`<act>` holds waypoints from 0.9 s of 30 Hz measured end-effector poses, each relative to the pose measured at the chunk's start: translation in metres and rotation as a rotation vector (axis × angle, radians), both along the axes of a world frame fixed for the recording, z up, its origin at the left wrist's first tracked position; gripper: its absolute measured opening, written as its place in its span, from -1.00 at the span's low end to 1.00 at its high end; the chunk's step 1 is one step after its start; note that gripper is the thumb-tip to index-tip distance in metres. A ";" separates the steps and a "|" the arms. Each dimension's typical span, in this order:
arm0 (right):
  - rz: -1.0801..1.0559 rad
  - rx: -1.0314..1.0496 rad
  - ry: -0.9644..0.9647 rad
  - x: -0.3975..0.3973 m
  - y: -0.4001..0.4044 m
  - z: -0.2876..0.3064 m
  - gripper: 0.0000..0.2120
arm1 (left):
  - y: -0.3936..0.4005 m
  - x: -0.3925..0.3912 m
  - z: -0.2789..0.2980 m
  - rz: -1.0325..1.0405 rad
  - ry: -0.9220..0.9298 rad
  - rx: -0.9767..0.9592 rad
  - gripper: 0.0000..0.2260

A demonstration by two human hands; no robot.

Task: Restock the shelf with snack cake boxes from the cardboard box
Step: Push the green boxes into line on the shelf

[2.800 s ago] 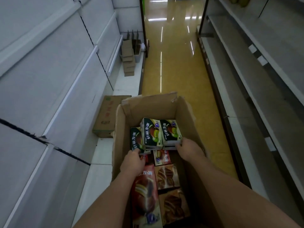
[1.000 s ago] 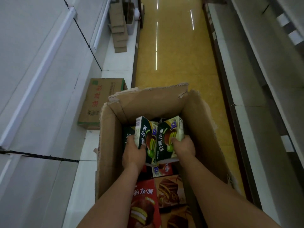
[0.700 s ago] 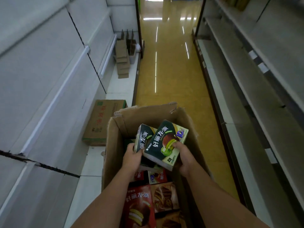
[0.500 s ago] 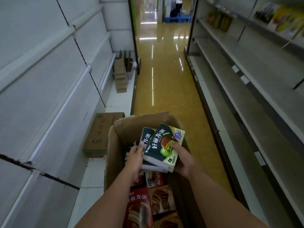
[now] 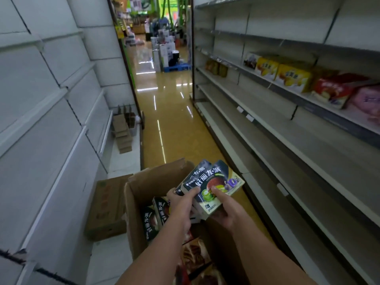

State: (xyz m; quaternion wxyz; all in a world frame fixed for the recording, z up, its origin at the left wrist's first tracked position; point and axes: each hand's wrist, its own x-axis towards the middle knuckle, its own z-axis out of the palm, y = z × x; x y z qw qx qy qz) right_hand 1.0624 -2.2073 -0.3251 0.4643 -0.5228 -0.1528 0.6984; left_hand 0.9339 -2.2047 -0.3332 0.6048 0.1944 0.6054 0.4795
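Left fingers (image 5: 192, 191): wrapped over the near left edge of the green boxes (image 5: 213, 184), thumb on the printed face; clenched on them.
Right fingers (image 5: 216, 192): thumb pressed on the top face, the rest curled under the near right corner; also gripping the stack.
Left hand (image 5: 182, 204): just above the carton's open top, forearm coming in from the lower edge.
Right hand (image 5: 228, 212): under and beside the stack, carrying most of its weight as far as I can judge.
Green boxes: two at least, held together, tilted with the far end up, clear of the carton (image 5: 141, 192) and above its right rim.
Carton: open, on the floor between the two aisles of shelving; more snack boxes (image 5: 158, 212) stand upright in it, brown ones (image 5: 195, 256) lie nearer the person.
Shelf (image 5: 273, 128): on the right, its middle tiers bare; yellow packs (image 5: 287, 76) and red packs (image 5: 333, 89) sit on a higher tier.
Sealed carton (image 5: 107, 204): on the left base, apart from the work.
Step in hand: the lift out of the carton is done; the carry to the shelf is beginning.
Next move: swing the stack right to a bare tier, level it, set it down face outward, then release both hands.
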 end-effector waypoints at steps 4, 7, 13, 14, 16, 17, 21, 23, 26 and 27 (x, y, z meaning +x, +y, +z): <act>-0.111 -0.014 -0.236 0.045 -0.038 0.013 -0.30 | -0.015 -0.010 0.011 -0.146 0.005 -0.019 -0.41; -0.046 0.015 -0.436 0.077 -0.068 0.027 -0.08 | -0.028 0.001 0.021 -0.374 -0.005 -0.008 -0.41; -0.205 0.020 -0.507 0.137 -0.139 0.044 -0.49 | -0.062 0.076 0.036 -0.670 -0.143 0.071 -0.27; -0.256 0.039 -0.502 0.148 -0.153 0.047 -0.55 | -0.068 0.091 0.039 -0.713 -0.156 0.077 -0.25; -0.367 0.062 -0.481 0.171 -0.182 0.051 -0.70 | -0.080 0.124 0.042 -0.778 -0.146 0.080 -0.22; -0.420 0.060 -0.472 0.181 -0.197 0.054 -0.73 | -0.088 0.139 0.046 -0.805 -0.120 0.087 -0.25; -0.542 0.069 -0.445 0.226 -0.254 0.068 -0.74 | -0.121 0.206 0.057 -0.943 -0.064 0.078 -0.36; -0.581 0.050 -0.424 0.249 -0.282 0.074 -0.78 | -0.137 0.240 0.060 -0.979 -0.055 0.063 -0.45; -0.644 0.006 -0.358 0.290 -0.320 0.083 -0.83 | -0.160 0.294 0.063 -1.037 -0.073 0.091 -0.52; -0.668 0.006 -0.363 0.303 -0.332 0.086 -0.88 | -0.169 0.311 0.067 -1.067 -0.091 0.107 -0.51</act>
